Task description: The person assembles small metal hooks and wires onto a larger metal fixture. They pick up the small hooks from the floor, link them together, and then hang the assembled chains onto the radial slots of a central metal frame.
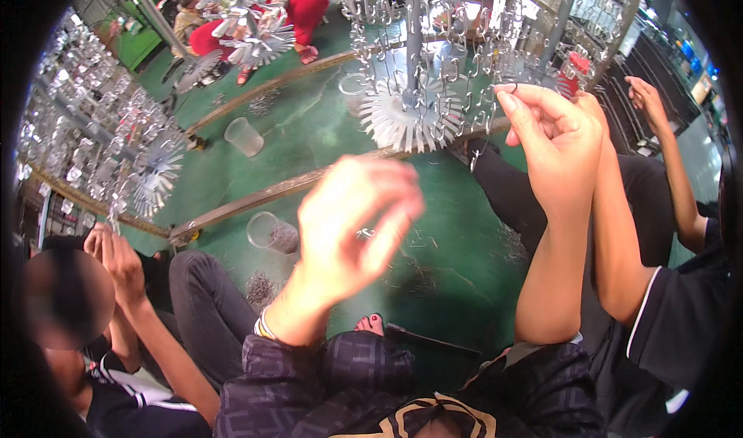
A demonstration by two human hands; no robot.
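Observation:
My right hand [559,140] is raised beside the hanging rack, its thumb and forefinger pinched on a small dark curved metal piece [511,87]. Close to those fingertips hang chains of silvery S-shaped hooks [484,59] around a grey post [414,43]. Below them, a ring of flat metal blades [406,113] fans out from the post. My left hand [352,225] is in mid-air over the floor, smeared by motion, with its thumb apart from the curled fingers. Small bright metal bits [365,233] show by its thumb; whether the hand holds them I cannot make out.
Clear plastic cups [244,137] lie tipped on the green floor, one holding small dark parts [283,238]. A loose heap of parts [261,287] lies nearby. Wooden beams [255,202] cross the floor. Co-workers sit close on both sides, the left one's hands [116,260] at another loaded rack [85,121].

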